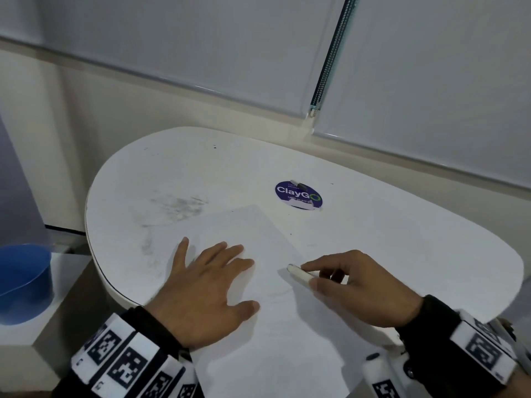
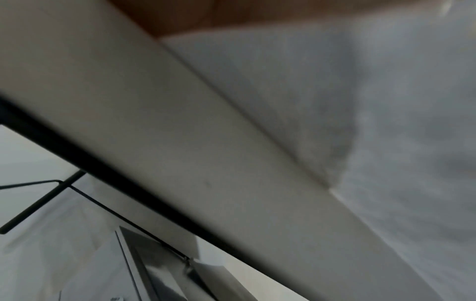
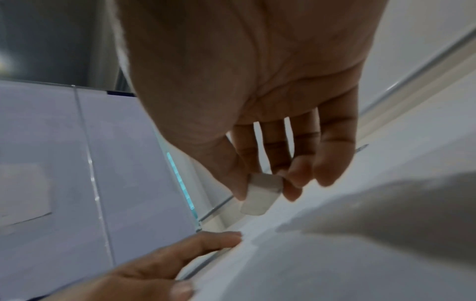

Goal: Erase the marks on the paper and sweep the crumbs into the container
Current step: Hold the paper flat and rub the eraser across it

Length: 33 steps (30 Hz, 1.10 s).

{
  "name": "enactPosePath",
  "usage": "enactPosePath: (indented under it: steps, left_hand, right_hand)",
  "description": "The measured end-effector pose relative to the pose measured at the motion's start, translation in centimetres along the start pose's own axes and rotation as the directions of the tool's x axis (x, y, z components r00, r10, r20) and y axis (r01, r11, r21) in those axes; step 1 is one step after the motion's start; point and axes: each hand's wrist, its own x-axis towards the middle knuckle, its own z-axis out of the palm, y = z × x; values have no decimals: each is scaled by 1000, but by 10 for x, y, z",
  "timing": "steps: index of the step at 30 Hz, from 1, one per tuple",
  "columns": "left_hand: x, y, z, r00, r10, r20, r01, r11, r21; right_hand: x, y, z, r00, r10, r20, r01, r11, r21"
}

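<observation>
A white sheet of paper [image 1: 258, 231] lies on the white oval table [image 1: 402, 225], its near end hanging past the front edge. My left hand [image 1: 207, 282] lies flat on the paper's left side with fingers spread. My right hand [image 1: 353, 282] pinches a white eraser [image 1: 298, 272] between thumb and fingers, its tip at the paper's right part. Faint pencil marks [image 1: 283, 293] show just below the eraser. In the right wrist view the eraser [image 3: 260, 195] hangs from my fingertips above the paper [image 3: 335, 264]. A blue container [image 1: 24, 282] stands low at the left, off the table.
A round purple ClayGo sticker [image 1: 298, 193] sits behind the paper, with a small dark and white object [image 1: 298, 183] on its top edge. Grey smudges [image 1: 175, 208] mark the table's left half. Window blinds [image 1: 201, 38] rise behind. The left wrist view is blurred, showing table edge [image 2: 180, 142].
</observation>
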Motion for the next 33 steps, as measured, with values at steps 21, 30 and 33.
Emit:
enactPosePath:
  steps: [21,30,33]
  left_hand:
    - [-2,9,2,998,-66,-15,67,996,64]
    - [-6,22,6,979,-194,-66,200,974,103]
    - [-6,16,0,988,-153,-34,154,988,23]
  right_hand:
    - [-9,-1,-28,997,35,67,-14,955,-295]
    - [-3,-20,-2,999,-10,-42,5,993,-114]
    - [10,-16,4,999,20,-32,-24,990,-142]
